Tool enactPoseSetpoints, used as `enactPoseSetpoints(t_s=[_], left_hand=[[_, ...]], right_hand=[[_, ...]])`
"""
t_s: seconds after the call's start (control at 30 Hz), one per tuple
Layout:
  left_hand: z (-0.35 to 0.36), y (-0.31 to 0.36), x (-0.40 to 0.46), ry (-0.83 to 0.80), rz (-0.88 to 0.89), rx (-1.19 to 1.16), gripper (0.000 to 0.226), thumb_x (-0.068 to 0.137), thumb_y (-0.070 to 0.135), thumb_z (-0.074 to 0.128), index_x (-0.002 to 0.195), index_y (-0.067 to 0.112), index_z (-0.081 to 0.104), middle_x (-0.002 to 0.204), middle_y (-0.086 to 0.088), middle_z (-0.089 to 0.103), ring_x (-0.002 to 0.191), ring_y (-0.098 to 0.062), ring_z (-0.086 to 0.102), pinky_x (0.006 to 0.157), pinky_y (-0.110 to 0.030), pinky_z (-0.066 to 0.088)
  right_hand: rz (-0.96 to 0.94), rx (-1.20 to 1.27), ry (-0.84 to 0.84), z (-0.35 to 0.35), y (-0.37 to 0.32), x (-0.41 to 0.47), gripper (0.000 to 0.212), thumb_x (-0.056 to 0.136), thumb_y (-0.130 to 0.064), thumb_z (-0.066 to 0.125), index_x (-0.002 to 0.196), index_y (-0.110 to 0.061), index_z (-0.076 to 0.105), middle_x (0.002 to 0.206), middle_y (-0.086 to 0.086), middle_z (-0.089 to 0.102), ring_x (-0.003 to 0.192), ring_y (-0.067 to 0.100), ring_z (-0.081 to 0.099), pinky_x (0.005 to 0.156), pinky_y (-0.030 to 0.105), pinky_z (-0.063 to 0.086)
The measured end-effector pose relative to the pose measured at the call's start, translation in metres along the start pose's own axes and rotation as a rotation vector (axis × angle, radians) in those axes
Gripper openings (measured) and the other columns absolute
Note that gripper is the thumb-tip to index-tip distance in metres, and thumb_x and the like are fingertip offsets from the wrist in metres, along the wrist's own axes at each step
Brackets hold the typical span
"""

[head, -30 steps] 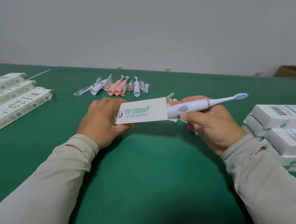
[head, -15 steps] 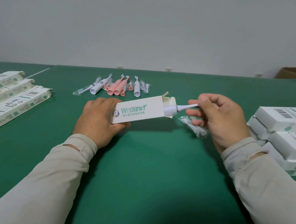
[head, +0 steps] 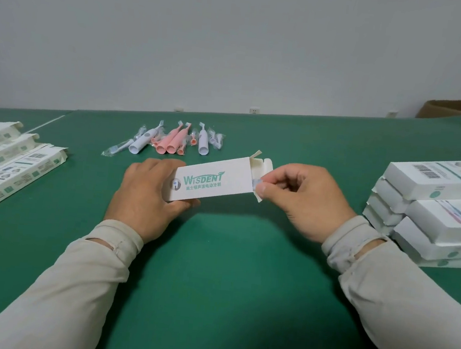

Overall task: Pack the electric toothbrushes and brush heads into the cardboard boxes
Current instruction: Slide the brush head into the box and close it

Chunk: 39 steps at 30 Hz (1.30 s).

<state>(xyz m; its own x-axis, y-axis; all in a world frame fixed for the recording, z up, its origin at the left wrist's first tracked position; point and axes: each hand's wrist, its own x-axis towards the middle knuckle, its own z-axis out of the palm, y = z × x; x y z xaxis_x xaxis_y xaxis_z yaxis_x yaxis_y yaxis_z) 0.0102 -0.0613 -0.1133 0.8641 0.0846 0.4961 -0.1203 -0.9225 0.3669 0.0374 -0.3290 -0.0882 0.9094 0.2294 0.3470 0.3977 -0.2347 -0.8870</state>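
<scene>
— What's in the box you're holding?

— My left hand (head: 147, 194) grips the closed end of the white cardboard box (head: 211, 179), fingers curled under it. Its right end is open with the flaps (head: 261, 163) splayed, and only the pale bristle tip of the toothbrush (head: 256, 182) shows at the mouth. My right hand (head: 303, 199) pinches that tip between thumb and forefinger, the other fingers curled.

— And the other boxes?

— To my right, a stack of closed boxes (head: 433, 212), several layers high; I can't tell what they hold. To my left, flat boxes (head: 5, 167) lie side by side with their end flaps open.

— Room to move?

— The green table (head: 227, 273) is bare felt between my sleeves and out in front of the box. The stack sits near my right wrist, the flat boxes well apart from my left.

— What's still loose?

— Beyond the box, a cluster of toothbrush handles (head: 170, 143), white and pink, smooth tapered tubes with hollow round ends, and brush heads (head: 116, 149) in crinkly clear wrappers.
</scene>
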Motion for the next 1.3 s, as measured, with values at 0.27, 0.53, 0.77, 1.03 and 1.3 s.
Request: enactPoseSetpoints(t_s=[0.27,0.53,0.77,1.03,1.3], left_hand=[[0.002,0.005,-0.001,-0.004,0.037,-0.024,0.057,0.074,0.044,0.081,0.125,0.033,0.058,0.123,0.007,0.060,0.120,-0.026,0.047,0.098,-0.042,0.038],[-0.003,0.000,0.001,0.085,-0.050,-0.010,0.055,0.074,0.045,0.082,0.123,0.032,0.061,0.113,0.000,0.061,0.110,-0.031,0.047,0.090,-0.041,0.038],[0.002,0.000,0.000,0.059,-0.089,-0.013,0.055,0.073,0.048,0.082,0.121,0.033,0.060,0.104,0.009,0.051,0.109,-0.028,0.044,0.089,-0.040,0.037],[0.002,-0.003,0.001,0.014,-0.077,-0.003,0.056,0.073,0.053,0.078,0.122,0.036,0.057,0.117,0.005,0.060,0.114,-0.026,0.047,0.093,-0.037,0.036],[0.001,0.000,0.002,0.011,-0.036,-0.003,0.056,0.074,0.054,0.076,0.123,0.037,0.057,0.119,0.008,0.060,0.114,-0.024,0.047,0.094,-0.037,0.038]], right_hand=[[0.021,-0.039,-0.074,0.006,-0.001,-0.004,0.016,0.091,-0.013,0.068,0.079,-0.015,0.077,0.075,-0.008,0.065,0.063,0.004,0.050,0.064,0.015,0.041],[0.058,-0.119,0.346,-0.034,0.016,0.021,0.020,0.091,-0.018,0.067,0.075,-0.028,0.071,0.066,-0.019,0.067,0.060,-0.008,0.058,0.064,0.010,0.044],[0.354,-0.675,0.101,-0.034,0.030,0.022,0.024,0.088,-0.047,0.060,0.094,-0.026,0.071,0.095,-0.010,0.071,0.091,0.019,0.065,0.088,0.033,0.052],[0.455,-0.715,0.099,-0.034,0.021,0.023,0.015,0.090,-0.025,0.061,0.077,-0.019,0.064,0.081,0.000,0.069,0.079,0.024,0.064,0.077,0.034,0.054],[0.085,0.092,0.283,-0.026,0.010,0.018,0.035,0.091,-0.007,0.055,0.119,-0.027,0.049,0.063,-0.003,0.058,0.049,0.009,0.055,0.050,0.025,0.045]])
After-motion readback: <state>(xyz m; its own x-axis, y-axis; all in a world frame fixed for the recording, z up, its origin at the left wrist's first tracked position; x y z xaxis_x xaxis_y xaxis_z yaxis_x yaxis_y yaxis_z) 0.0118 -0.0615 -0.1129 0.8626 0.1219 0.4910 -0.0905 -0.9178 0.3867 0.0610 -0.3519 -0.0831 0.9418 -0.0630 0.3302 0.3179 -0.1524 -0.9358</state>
